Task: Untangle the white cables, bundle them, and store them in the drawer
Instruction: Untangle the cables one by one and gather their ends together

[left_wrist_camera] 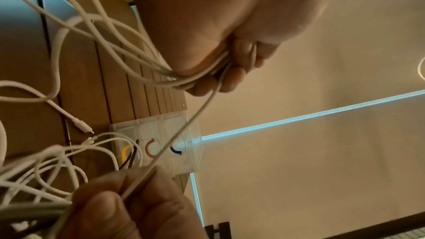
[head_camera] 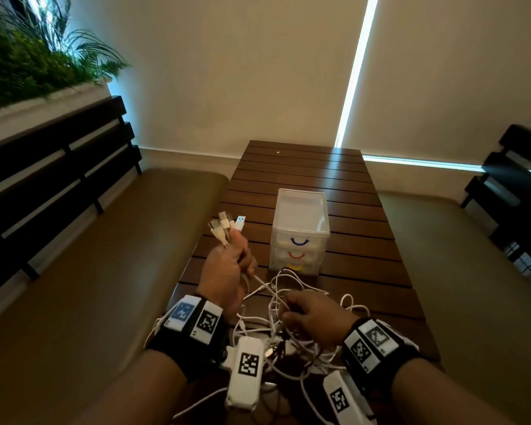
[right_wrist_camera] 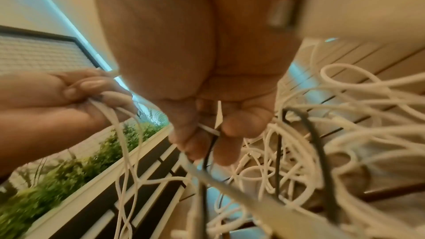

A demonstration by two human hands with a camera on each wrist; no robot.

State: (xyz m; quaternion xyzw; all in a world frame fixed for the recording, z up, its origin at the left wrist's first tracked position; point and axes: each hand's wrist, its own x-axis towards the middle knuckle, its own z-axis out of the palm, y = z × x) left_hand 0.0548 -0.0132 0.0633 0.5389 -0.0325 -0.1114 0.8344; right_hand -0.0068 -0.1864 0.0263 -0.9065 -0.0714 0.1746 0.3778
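Two wrist bands carry square black-and-white coded markers, with no readable lettering on them or anywhere else in view. Nearest the viewer, the right hand (head_camera: 314,319) curls its fingers around several strands of the white cables (head_camera: 292,302); the right wrist view shows at least one dark cable (right_wrist_camera: 315,134) running through the same white tangle. That tangle lies on the near end of the slatted wooden counter (head_camera: 365,240), spreading between and below both wrists. One strand stretches taut from the right hand up to the left hand (head_camera: 227,265), which is raised a little farther out and closed in a fist on a gathered bunch of strands. A cluster of plug ends (head_camera: 227,223) fans out above this fist, one with a blue insert. Just beyond the tangle, to the right of the left hand, stands a clear plastic drawer unit (head_camera: 301,231), its three stacked drawers all closed and bearing curved handles: blue on top, orange in the middle, yellow at the bottom. Padded benches flank the counter on both sides. Farthest off, a planter of green foliage (head_camera: 28,56) sits above the left bench back.
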